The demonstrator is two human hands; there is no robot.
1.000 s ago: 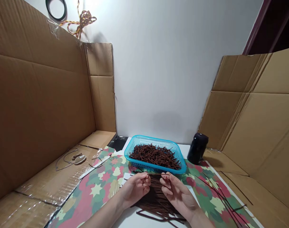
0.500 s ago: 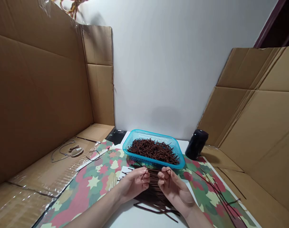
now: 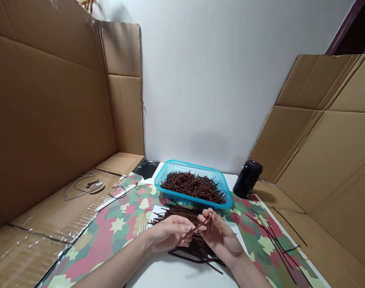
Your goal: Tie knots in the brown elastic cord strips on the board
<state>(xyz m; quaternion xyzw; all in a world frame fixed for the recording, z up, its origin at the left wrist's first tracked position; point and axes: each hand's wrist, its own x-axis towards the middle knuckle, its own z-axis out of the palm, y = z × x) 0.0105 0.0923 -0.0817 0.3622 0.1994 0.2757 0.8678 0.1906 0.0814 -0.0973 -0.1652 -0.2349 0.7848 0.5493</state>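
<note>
A thin, dark brown strand (image 3: pixel 201 225) runs between my two hands above the white sheet. My left hand (image 3: pixel 170 235) is closed and pinches its lower stretch between thumb and fingers. At the upper end, my right hand (image 3: pixel 221 239) grips the strand with the fingertips; there it bends over and a short tail hangs down. Below both hands lies a bundle of long strands (image 3: pixel 197 251) of the same brown, partly hidden by them. Just beyond stands a blue plastic basket (image 3: pixel 230 200) holding a heap of short brown pieces (image 3: pixel 193 187).
A shiny black cylindrical object (image 3: pixel 247 179) stands right of the basket. Several loose strands (image 3: pixel 272 236) lie on the patterned cover at right. At left are a computer mouse (image 3: pixel 96 187) with its cable and a white strip (image 3: pixel 116 198). Cardboard walls (image 3: pixel 50 100) flank both sides.
My left hand has shifted slightly down, its fingers now flatter along the strand. The strand now shows as a straight diagonal between the hands. The view has tilted a little.
</note>
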